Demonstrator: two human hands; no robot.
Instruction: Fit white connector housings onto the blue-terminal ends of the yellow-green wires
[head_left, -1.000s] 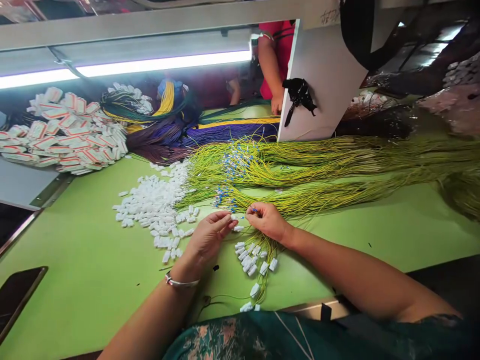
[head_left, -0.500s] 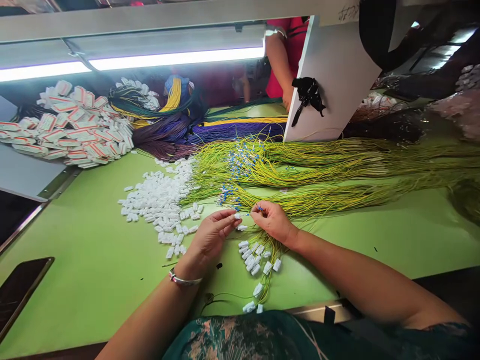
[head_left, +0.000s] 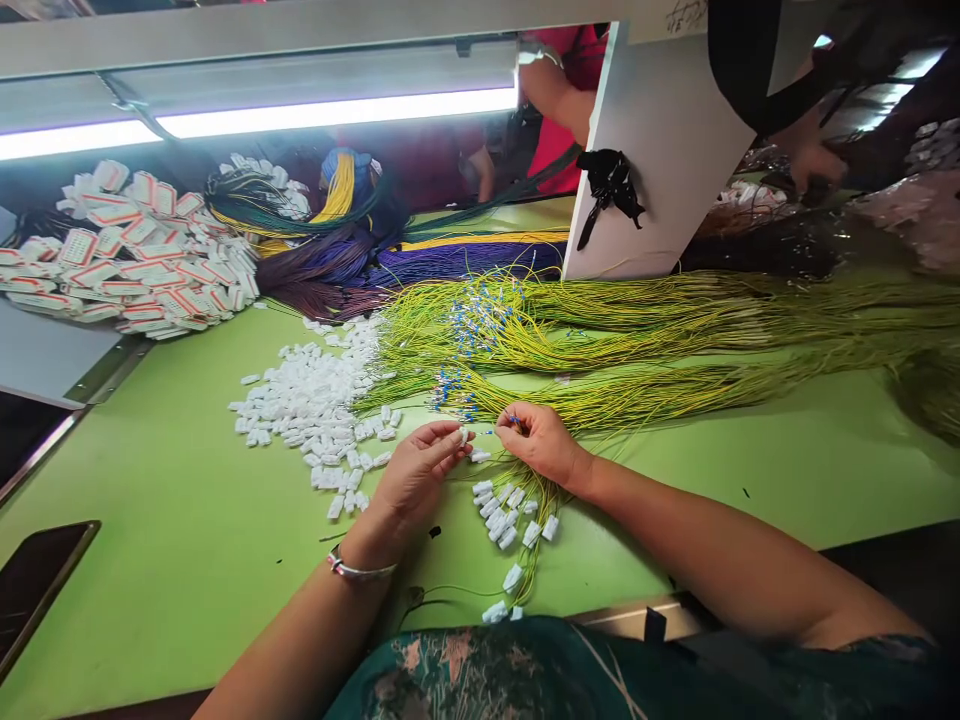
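My left hand (head_left: 421, 468) pinches a small white plastic connector housing (head_left: 465, 436) between thumb and fingers. Facing it, my right hand (head_left: 546, 442) is closed on yellow-green wires, one blue-and-metal wire end (head_left: 486, 432) pointing at the housing. Whether that tip touches the housing is too small to tell. Below my right hand, a cluster of white housings on wires (head_left: 501, 515) hangs down over the green table toward my body. Left of my hands lies a heap of loose white housings (head_left: 315, 395). Just beyond them are more blue wire tips (head_left: 452, 392).
Long bundles of yellow-green wire (head_left: 660, 330) run off to the right. Purple wires (head_left: 472, 265) and a pile of labelled white connectors (head_left: 150, 250) lie at the back. A white partition (head_left: 660, 140) stands behind; a phone (head_left: 41, 590) rests at left. A co-worker's arm (head_left: 555, 90) shows beyond.
The view has shifted slightly. My hands keep nearly the same pose around the housing and wire. Behind the partition, the co-worker's arm has lifted and dark green wires rise with it.
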